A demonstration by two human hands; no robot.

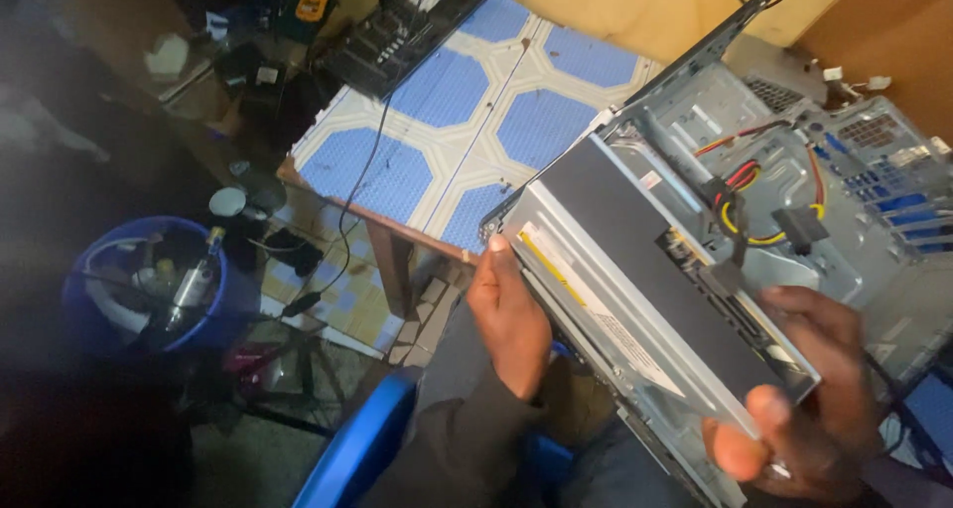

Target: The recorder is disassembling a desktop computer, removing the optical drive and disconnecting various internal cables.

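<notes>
Your left hand is closed along the front left edge of the optical drive, thumb up on the corner and fingers wrapped under the metal where you cannot see them. Your right hand grips the near end of the same drive at about 4 o'clock from the left one, thumb pressed on the top face and fingers curled around the far side. Both hands are shut on the drive and bear it between them.

The drive is a flat silver box with a dark top panel, tilted and running from 10 o'clock down to 4 o'clock. It sits at the open side of the computer case, whose grey metal interior spreads out toward 2 o'clock. Inside the case, a bundle of red, yellow and black wires loops just beyond the drive, ending in a black connector close to its rear edge.

The case rests on the bench, which is covered in a blue and white patterned sheet and stretches off toward 11 o'clock. A black cable trails across it and down to the floor. At 9 o'clock on the floor stands a blue bucket holding odds and ends, and a blue chair edge shows at 7 o'clock below your left sleeve.
</notes>
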